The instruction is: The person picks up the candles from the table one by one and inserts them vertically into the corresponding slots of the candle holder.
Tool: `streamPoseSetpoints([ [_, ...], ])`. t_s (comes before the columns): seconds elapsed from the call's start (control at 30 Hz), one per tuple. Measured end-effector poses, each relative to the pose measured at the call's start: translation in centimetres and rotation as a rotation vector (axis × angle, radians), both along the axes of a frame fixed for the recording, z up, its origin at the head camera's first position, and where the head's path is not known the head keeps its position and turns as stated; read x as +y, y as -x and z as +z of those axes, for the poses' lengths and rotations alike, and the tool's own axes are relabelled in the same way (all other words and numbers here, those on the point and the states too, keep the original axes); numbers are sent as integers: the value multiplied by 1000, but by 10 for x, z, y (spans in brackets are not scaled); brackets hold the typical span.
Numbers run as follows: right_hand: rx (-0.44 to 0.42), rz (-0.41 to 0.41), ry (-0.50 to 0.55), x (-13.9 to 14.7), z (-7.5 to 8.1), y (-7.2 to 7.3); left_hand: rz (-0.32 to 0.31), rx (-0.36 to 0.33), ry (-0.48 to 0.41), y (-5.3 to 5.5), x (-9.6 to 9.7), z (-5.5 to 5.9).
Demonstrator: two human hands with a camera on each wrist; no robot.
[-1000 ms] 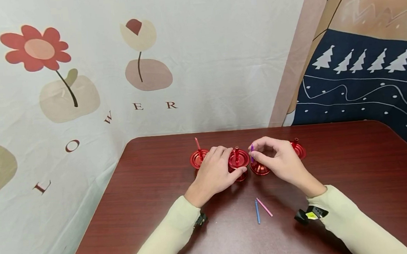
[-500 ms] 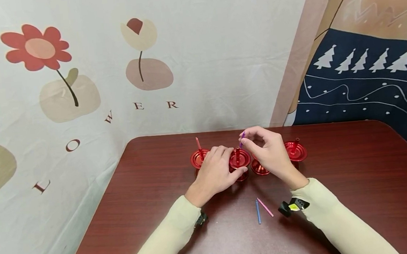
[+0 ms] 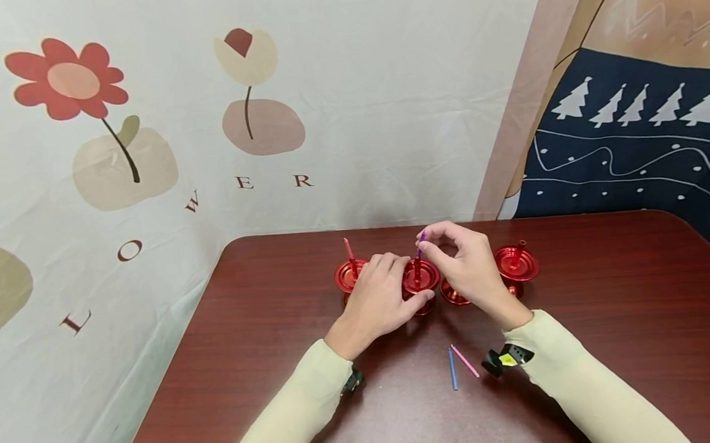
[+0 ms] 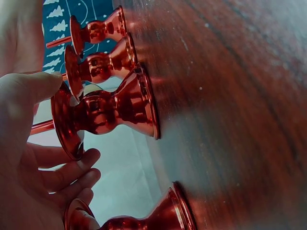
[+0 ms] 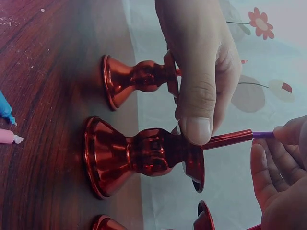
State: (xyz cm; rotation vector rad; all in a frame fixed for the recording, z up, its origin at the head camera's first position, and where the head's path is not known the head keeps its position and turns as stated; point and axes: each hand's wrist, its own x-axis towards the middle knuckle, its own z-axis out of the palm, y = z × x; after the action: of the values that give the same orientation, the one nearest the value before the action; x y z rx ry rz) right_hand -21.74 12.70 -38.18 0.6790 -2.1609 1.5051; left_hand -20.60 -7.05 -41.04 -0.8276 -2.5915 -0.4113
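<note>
My left hand (image 3: pixel 378 299) grips the dish of a shiny red metal candle holder (image 5: pixel 152 152), thumb on one side of the rim and fingers on the other. The holder stands upright on the table, with a thin red tube (image 5: pixel 230 139) rising from its dish. Between thumb and fingertips, my right hand (image 3: pixel 467 265) pinches a thin purple candle (image 5: pixel 262 135). The candle's lower end is at the tube's mouth, in line with it. Part of the candle is hidden by the fingers.
Left of my left hand stands a red holder (image 3: pixel 348 275) bearing a red candle (image 3: pixel 348 248). Another holder (image 3: pixel 454 293) is partly behind my right hand, and one more (image 3: pixel 516 264) stands farther right. A blue candle (image 3: pixel 453 370) and a pink candle (image 3: pixel 465 361) lie on the brown table (image 3: pixel 264 340).
My right hand has moved left with the purple candle, from over the neighbouring holder to the tube of the one my left hand holds. The left hand has stayed in place.
</note>
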Motion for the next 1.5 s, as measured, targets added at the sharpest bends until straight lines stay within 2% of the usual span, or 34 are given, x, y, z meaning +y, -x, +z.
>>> streamPoseSetpoints([
  [0.77,111,-30,-144,0,0,1,-3,-7,2,-1,0,1],
  [1.3,105,-33,-178,1,0,2,7,-15,13,-2,1,4],
  [1.5,77,-29,-167,2,1,0,10,-22,18,-2,1,4],
])
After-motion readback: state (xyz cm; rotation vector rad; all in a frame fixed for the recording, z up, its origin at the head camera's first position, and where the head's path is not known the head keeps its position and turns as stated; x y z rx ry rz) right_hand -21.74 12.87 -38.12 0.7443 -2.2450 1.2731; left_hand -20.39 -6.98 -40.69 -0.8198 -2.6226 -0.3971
